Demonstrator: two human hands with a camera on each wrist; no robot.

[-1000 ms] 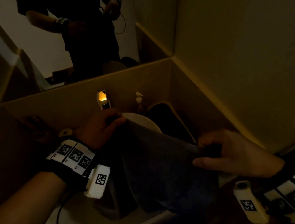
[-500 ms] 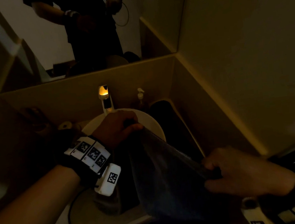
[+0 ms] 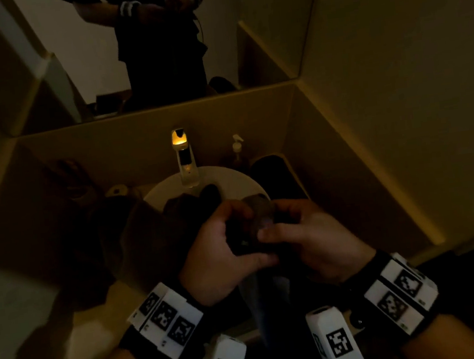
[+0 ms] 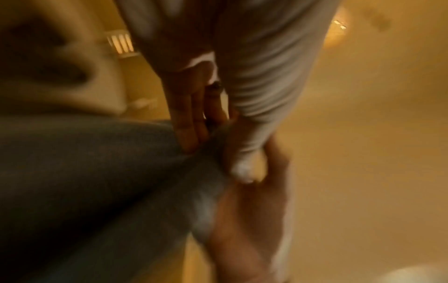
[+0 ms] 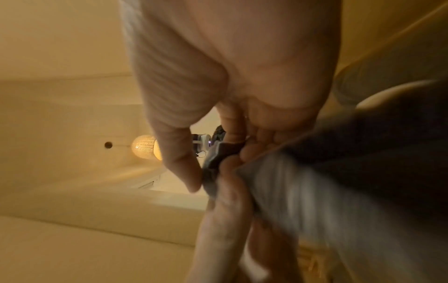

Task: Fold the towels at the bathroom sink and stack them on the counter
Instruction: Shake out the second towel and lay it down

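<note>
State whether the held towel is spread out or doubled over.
Doubled over: both hands, left and right, pinch the towel's top edges together, and it hangs between them.

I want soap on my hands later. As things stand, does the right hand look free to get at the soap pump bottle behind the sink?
Probably not yet. The right hand is pinching the dark towel together with the left hand. The soap pump bottle stands beyond, right of the faucet, with nothing blocking it once the grip is released.

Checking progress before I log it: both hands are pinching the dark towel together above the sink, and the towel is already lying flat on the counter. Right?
Not quite. The left hand and right hand do pinch the dark towel together above the sink, but the head view shows it hanging from them, not lying on the counter.
</note>
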